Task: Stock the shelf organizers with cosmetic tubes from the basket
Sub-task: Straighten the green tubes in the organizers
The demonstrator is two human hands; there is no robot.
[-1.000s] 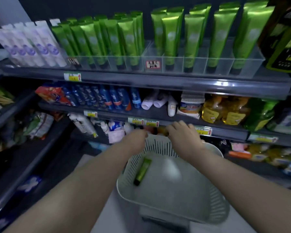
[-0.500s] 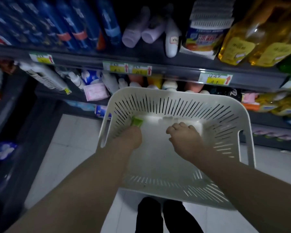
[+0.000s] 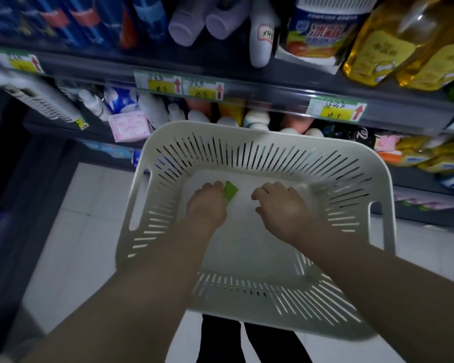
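More of the green tube [image 3: 230,191] now shows beside our left hand [image 3: 206,204], which grips it inside the basket [image 3: 247,134]. Our right hand [image 3: 281,205] curls downward, and we cannot tell whether it holds anything.

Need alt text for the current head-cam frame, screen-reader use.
Looking down, a person's left hand grips a green tube inside a white slotted basket, the right hand beside it, apparently empty. Behind the basket stand dark store shelves with price tags.
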